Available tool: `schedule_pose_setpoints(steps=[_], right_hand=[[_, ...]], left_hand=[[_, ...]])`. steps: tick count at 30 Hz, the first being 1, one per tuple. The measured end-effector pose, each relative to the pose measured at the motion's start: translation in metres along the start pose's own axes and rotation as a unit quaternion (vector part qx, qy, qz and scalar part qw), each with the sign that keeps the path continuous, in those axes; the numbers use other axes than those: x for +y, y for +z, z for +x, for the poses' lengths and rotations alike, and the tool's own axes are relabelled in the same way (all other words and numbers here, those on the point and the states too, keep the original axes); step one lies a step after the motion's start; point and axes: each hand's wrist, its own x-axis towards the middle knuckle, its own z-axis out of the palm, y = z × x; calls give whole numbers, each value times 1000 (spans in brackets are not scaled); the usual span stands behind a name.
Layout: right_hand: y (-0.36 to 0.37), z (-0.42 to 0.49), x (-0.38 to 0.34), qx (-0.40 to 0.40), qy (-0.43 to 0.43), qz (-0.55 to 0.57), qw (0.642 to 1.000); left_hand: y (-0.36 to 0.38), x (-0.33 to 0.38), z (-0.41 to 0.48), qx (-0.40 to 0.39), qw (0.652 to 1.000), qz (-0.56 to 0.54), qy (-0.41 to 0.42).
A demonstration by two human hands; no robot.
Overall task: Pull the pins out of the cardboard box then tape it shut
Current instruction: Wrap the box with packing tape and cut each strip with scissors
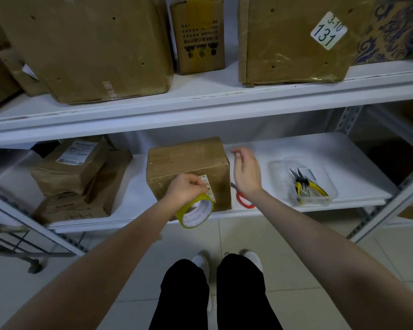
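Observation:
A brown cardboard box (187,160) stands on the lower white shelf, its flaps closed and shiny with tape on top. My left hand (185,188) grips a yellow roll of tape (196,210) against the box's front face, next to a small white label. My right hand (246,172) hovers just right of the box with relaxed fingers, holding nothing; its fingertips are blurred. Red-handled scissors (243,200) lie on the shelf under my right wrist, partly hidden. No pins are visible in the box.
A clear plastic tray (320,201) with yellow-handled pliers (306,184) sits to the right on the lower shelf (343,163). Wrapped brown parcels (76,167) are stacked to the left. Large cartons (86,44) fill the upper shelf. A wheeled cart (14,244) stands at the far left.

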Motion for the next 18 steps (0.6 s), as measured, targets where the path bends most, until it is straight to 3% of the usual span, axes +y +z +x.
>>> schedule_pose_setpoints(steps=[2,4,5,10,13,18], right_hand=[[-3,4,-19,-38,-155,-71,985],[-1,2,-22,-111,-285,-221,926],[1,1,-19,-137,-306,-273,902],[0,5,-23,-148,-286,-262,910],[-9,18,-34,-216,-248,-240,913],[-21,36,-51,-301,-224,-329,867]], left_hand=[[-2,1,-3,5,1000,-5,1],[-5,2,-7,10,1000,-10,6],[-9,3,-9,13,1000,-12,10],[-33,9,-23,29,999,-39,19],[-49,10,-28,42,995,-79,31],[-75,18,-31,65,989,-130,37]])
